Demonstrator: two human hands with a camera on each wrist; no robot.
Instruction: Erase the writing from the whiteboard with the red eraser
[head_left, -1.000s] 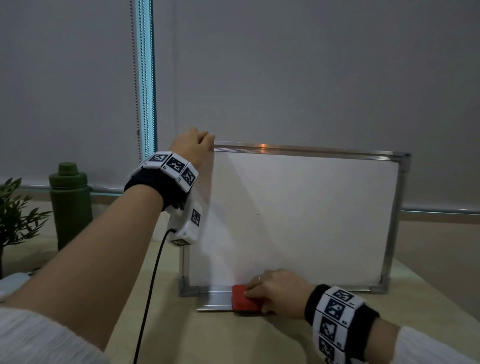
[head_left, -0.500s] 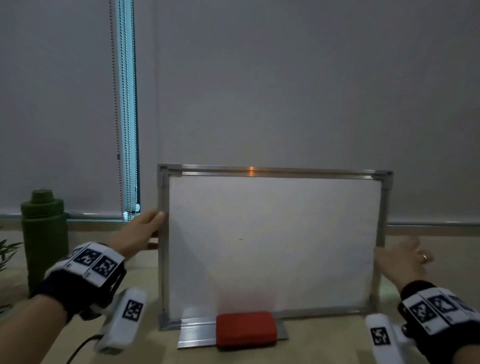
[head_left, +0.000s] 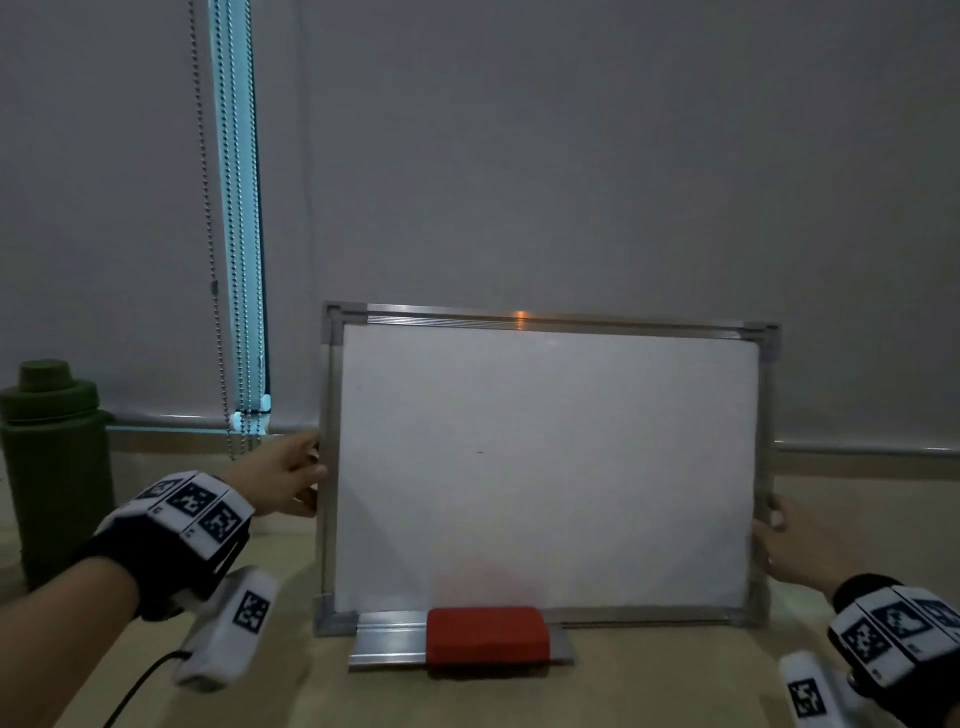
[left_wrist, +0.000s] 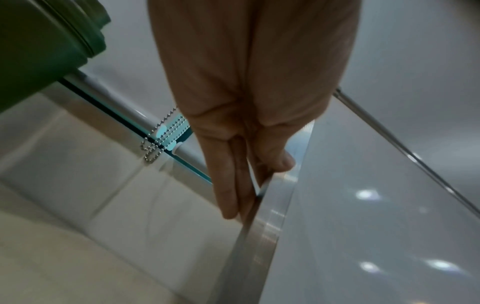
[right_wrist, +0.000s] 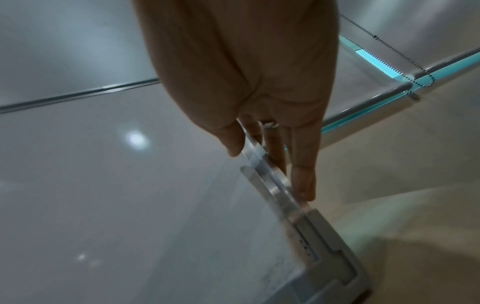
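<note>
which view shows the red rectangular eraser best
The head view: the red rectangular eraser lies whole and unobstructed on the whiteboard's metal ledge. Neither wrist view shows it; both show only fingers on the board's frame.

white whiteboard (head_left: 545, 467) w/ silver frame, one tiny dark mark mid-board. red eraser (head_left: 487, 635) on silver tray (head_left: 387, 642). dark green bottle (head_left: 54, 457) at left. b&w square-code patterns on wrist bands (head_left: 195, 506). grey blinds (head_left: 571, 156), teal strip (head_left: 236, 208), beige table (head_left: 649, 691).
</note>
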